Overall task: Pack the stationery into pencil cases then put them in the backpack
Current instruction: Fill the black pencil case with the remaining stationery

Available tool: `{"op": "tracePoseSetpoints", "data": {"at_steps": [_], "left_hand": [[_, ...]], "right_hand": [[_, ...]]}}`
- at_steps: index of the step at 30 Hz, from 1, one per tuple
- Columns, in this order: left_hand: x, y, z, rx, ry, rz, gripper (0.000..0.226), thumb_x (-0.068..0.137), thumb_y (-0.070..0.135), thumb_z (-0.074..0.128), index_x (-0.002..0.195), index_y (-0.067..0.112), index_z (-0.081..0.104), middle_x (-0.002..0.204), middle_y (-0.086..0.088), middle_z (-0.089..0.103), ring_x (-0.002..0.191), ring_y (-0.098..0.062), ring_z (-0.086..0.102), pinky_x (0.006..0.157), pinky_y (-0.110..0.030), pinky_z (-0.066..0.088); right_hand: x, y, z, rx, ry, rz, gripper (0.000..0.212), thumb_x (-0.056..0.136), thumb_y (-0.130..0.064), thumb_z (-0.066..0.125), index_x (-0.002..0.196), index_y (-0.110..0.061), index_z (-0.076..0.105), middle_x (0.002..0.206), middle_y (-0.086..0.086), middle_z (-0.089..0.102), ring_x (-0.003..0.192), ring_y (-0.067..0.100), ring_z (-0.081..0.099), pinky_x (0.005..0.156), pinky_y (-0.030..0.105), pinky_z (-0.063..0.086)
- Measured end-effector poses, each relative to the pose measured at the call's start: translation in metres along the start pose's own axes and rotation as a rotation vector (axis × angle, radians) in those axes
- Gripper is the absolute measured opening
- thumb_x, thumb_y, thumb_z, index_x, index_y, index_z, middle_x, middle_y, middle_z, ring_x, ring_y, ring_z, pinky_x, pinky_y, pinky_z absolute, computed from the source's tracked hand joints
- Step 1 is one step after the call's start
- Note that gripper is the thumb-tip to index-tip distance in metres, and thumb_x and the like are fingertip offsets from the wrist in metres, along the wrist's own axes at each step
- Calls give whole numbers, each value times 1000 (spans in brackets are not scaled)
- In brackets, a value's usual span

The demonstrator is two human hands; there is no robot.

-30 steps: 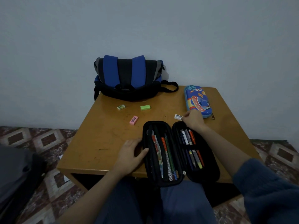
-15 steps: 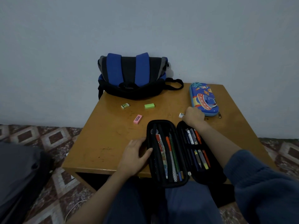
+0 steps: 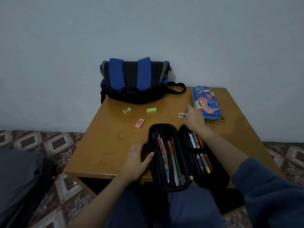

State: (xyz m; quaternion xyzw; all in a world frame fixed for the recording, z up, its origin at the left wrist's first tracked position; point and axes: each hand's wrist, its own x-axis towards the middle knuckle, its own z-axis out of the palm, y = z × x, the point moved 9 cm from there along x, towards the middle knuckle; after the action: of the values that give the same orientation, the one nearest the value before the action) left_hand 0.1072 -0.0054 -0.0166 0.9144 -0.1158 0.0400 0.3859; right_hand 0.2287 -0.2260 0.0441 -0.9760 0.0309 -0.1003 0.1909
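Observation:
A black pencil case [image 3: 189, 183] lies open at the table's near edge, both halves filled with pens and pencils. My left hand [image 3: 137, 161] grips its left rim, thumb over the edge. Just beyond the case, my right hand [image 3: 195, 120] pinches the right end of a small white eraser [image 3: 182, 115] that lies on the table. A pink eraser [image 3: 140, 123], a green eraser [image 3: 151, 110] and a white-and-yellow eraser [image 3: 127, 110] lie loose further left. A closed blue cartoon pencil case [image 3: 206, 102] sits right of my right hand. The blue and black backpack [image 3: 134, 79] stands against the wall.
The wooden table [image 3: 111, 145] stands against a plain wall. A backpack strap [image 3: 176, 88] loops onto the tabletop. A dark bag [image 3: 19, 186] rests on the patterned floor at the left. My legs are under the table's near edge.
My right hand has closed its fingertips on the white eraser, which stays almost where it was. My left hand keeps its grip on the black case. The view has shifted slightly.

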Motion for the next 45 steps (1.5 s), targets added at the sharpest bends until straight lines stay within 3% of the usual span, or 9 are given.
{"op": "tracePoseSetpoints", "data": {"at_steps": [4,8,11,14,19,24,29,38,45], "left_hand": [[5,1,-2,-54,-2,-41,60,90,43,52,143,24,30,136,3,47,124,-11,44,103,-27,35],[14,7,-6,-122,41,-176,80,80,60,53,145,24,25,143,1,40,126,-18,45,103,-41,42],[19,21,-2,-109,44,-168,81,78,48,66,143,22,26,140,1,40,125,-17,44,101,-38,42],[21,22,2,-111,39,-178,73,80,30,68,141,20,29,137,-1,42,123,-18,45,99,-35,42],[19,15,2,-265,2,-237,68,83,12,65,141,20,32,137,-1,47,122,-16,48,97,-41,49],[17,11,0,-262,-23,-247,61,85,11,62,140,20,36,138,-4,46,126,-18,45,97,-36,47],[17,8,-1,-175,-9,-218,51,86,13,60,134,17,46,134,-5,50,124,-17,46,101,-30,40],[13,6,-2,-205,9,-182,53,86,21,62,136,23,44,133,1,50,124,-14,45,101,-32,41],[20,-19,-32,36,74,-238,50,93,32,51,140,23,36,146,2,37,135,-16,32,112,-40,30]], "right_hand": [[-5,-16,-23,268,104,-68,19,84,-1,57,102,2,62,102,16,60,93,27,55,70,25,34],[-24,-40,-15,456,-96,-118,25,83,3,60,105,-4,67,87,4,60,80,16,55,74,30,50],[-38,-50,-3,559,-215,-97,20,75,4,70,83,-11,60,75,0,55,71,17,56,70,37,54],[-49,-59,8,615,-324,-72,27,73,5,73,72,-16,55,70,0,57,63,12,56,60,25,53],[-60,-68,23,580,-468,-89,10,79,4,68,88,0,66,65,2,59,54,4,56,51,13,47],[-70,-74,37,464,-543,-126,10,79,-1,68,90,1,69,70,1,63,71,13,60,74,26,50],[-80,-80,42,317,-561,-220,10,81,-8,69,88,-5,75,92,8,72,80,10,61,75,25,51],[-86,-79,36,126,-461,-288,13,82,-24,70,91,-15,75,81,-12,53,82,5,49,55,15,32],[-68,-77,25,199,-369,-211,12,83,-24,68,89,-16,75,86,-5,64,85,11,58,75,29,49]]}}
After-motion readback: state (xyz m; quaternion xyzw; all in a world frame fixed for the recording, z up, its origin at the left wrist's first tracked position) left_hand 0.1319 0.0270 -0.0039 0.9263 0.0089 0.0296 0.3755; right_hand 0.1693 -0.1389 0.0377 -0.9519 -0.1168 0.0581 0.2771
